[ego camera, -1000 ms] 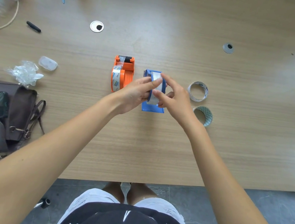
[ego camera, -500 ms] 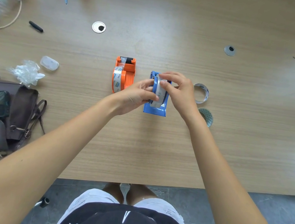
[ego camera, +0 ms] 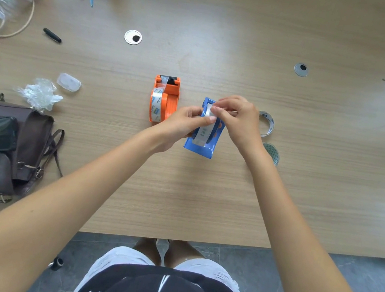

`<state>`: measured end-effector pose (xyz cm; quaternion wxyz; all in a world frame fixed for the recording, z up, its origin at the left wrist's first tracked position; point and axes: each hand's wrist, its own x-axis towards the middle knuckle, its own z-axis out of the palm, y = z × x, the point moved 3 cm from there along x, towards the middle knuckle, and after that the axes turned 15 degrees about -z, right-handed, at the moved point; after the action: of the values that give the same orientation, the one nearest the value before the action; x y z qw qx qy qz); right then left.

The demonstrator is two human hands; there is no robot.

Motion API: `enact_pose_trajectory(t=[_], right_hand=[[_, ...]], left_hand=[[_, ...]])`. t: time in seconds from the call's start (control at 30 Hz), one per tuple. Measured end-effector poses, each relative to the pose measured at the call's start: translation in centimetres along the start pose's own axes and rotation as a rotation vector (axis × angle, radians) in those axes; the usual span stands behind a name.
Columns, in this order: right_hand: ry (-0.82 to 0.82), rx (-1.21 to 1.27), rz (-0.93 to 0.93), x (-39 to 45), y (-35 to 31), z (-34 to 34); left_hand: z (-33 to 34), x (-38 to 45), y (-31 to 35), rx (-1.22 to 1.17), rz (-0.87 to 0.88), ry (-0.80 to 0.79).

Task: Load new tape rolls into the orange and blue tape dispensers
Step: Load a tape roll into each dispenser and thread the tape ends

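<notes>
The left hand (ego camera: 185,122) grips the side of the blue dispenser (ego camera: 200,144), which sits tilted near the middle of the wooden table (ego camera: 204,197) with a clear tape roll (ego camera: 203,132) in it, while the right hand (ego camera: 239,120) pinches the tape's loose end at the dispenser's far tip. Just to the left, apart from it, stands the orange dispenser (ego camera: 166,97) with a roll already loaded. Two spare rolls (ego camera: 267,124) lie just right of the right wrist.

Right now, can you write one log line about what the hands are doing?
left hand: holds blue dispenser | right hand: pinching tape end | orange dispenser: loaded, untouched
</notes>
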<state>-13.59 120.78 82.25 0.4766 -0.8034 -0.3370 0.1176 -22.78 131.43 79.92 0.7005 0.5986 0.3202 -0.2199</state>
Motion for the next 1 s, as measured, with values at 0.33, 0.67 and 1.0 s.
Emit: enact_pose_trajectory(t=[0.33,0.67,1.0], right_hand=[[0.028,-0.081,0.073,0.2,0.4,0.1],[-0.035,0.012,0.291,0.6,2.7,-0.3],[-0.088,-0.014,0.29,0.1,2.3,-0.1]], left_hand=[[-0.1,-0.8,0.4,0.067,-0.078,0.15],[-1.4,-1.5,0.2,0.029,0.021,0.154],[-2.7,-1.4,-0.4,0.131,-0.055,0.155]])
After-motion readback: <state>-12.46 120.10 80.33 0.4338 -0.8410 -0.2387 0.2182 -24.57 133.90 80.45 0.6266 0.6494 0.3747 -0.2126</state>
